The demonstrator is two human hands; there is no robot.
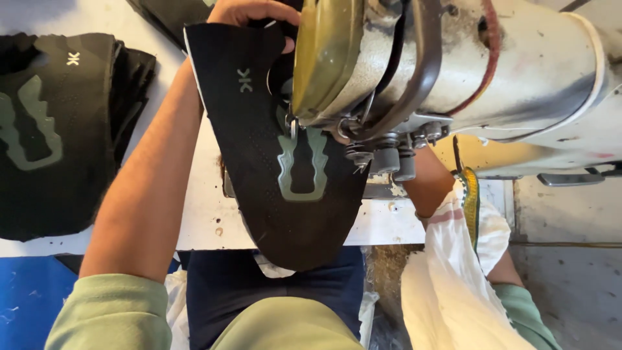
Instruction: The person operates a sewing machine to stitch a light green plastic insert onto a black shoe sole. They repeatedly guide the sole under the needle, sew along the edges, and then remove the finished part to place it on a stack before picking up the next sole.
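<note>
We see one black shoe upper at frame centre under one sewing machine; our left hand fingers grasp its top edge. Right hand hidden, grip untellable. One stack of uppers lies upper left on the counter.

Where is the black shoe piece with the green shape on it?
In the head view, the black shoe piece lies mid-frame under the sewing machine, its far end gripped by the left hand; a stack of similar pieces sits left.
</note>
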